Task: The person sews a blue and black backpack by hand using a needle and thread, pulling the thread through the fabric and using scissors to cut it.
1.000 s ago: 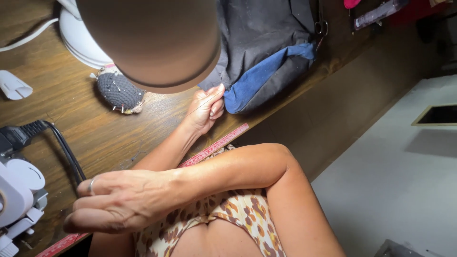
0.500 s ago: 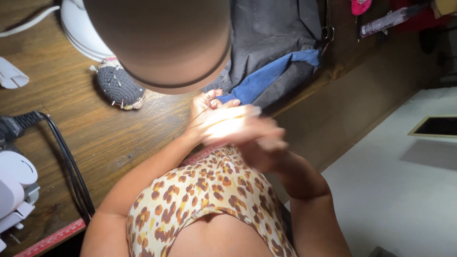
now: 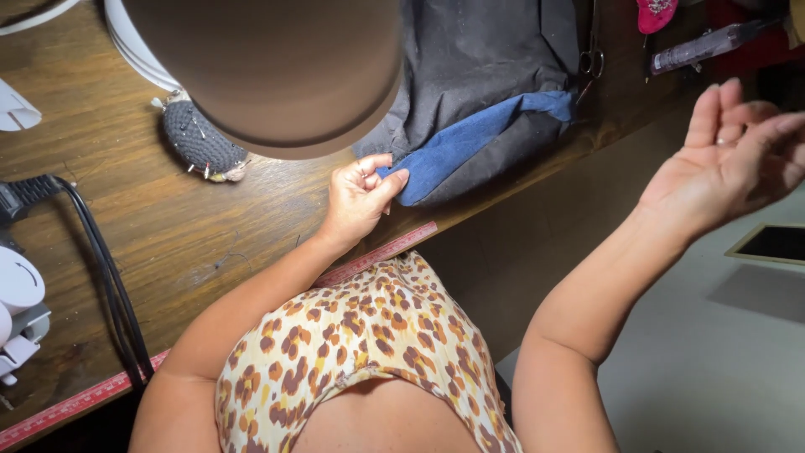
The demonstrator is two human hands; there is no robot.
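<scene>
- While my left hand (image 3: 359, 201) pinches the near end of the blue denim strip (image 3: 470, 144), the fingers are closed on the cloth and the strip runs away from them across the dark grey fabric (image 3: 486, 59).
- Right hand (image 3: 731, 155): lifted out to my right, well clear of the wooden table (image 3: 126, 210), palm open and fingers spread; holding nothing that I can see, though a thread would be too fine to show.
- Pincushion (image 3: 199, 143): dark, round, stuck with pins, lying to the left of my left hand, untouched.
- Red tape measure (image 3: 377, 256): laid along the table edge, just below my left wrist.
- Lamp shade (image 3: 268, 67): large, brown, hanging above my left hand and hiding part of the table.
- Black cable (image 3: 105, 277): well to the left, apart from both hands.
- Scissors (image 3: 589, 59): beyond the strip's far end, resting on the grey fabric.
- Progress, as I judge it: strip gripped at one end only; whether any stitching is done, I cannot tell.
</scene>
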